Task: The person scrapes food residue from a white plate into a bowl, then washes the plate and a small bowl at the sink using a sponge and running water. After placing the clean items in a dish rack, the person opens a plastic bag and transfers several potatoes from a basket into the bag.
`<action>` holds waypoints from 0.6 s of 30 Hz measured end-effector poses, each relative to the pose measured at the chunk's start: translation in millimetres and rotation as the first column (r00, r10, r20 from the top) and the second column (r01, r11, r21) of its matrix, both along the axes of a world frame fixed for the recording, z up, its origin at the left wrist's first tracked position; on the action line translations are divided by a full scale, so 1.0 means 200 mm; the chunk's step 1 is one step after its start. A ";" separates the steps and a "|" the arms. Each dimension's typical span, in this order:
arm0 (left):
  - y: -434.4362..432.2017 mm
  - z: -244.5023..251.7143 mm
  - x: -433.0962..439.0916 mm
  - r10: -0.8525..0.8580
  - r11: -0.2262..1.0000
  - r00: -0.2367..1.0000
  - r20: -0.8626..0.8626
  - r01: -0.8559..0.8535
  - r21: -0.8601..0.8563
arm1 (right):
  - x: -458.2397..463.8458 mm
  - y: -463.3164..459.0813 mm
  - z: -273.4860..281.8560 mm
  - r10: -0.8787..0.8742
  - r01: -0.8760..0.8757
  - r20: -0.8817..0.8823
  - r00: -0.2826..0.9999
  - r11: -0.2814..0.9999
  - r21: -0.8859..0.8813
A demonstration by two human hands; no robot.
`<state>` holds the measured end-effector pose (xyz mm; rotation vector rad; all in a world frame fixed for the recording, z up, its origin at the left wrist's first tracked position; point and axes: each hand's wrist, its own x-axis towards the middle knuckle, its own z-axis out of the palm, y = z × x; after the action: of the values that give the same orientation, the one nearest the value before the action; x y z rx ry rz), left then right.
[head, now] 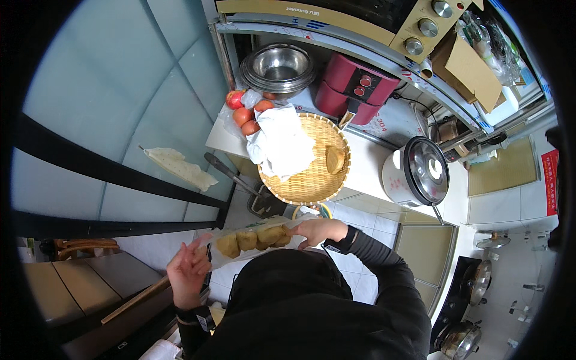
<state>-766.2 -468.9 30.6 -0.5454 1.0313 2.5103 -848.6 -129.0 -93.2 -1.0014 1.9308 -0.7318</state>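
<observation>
A clear plastic bag with several yellow-brown buns in a row stretches in front of my body. My left hand, slightly blurred, grips the bag's left end. At the other end, my right hand pinches the plastic beside the last bun. Beyond the bag, a round woven bamboo basket rests at the counter's edge and partly overhangs it. Inside the basket, one similar bun lies on the right, and a crumpled white cloth covers the left part.
Red-orange fruits in a plastic bag sit left of the basket. Behind stand stacked steel bowls and a red air fryer, under a shelf with a Joyoung oven. A lidded white pot stands right. A dustpan is below.
</observation>
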 end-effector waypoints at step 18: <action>0.07 -0.01 -0.02 0.075 0.992 0.997 0.025 -0.072 -0.105 | -0.93 0.48 -0.48 -0.164 0.772 -0.779 0.605 0.360 0.524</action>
<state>-771.1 -454.9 28.8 -0.6592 1.1565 2.5152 -1033.8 -32.7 -189.7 0.1018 2.7769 0.4101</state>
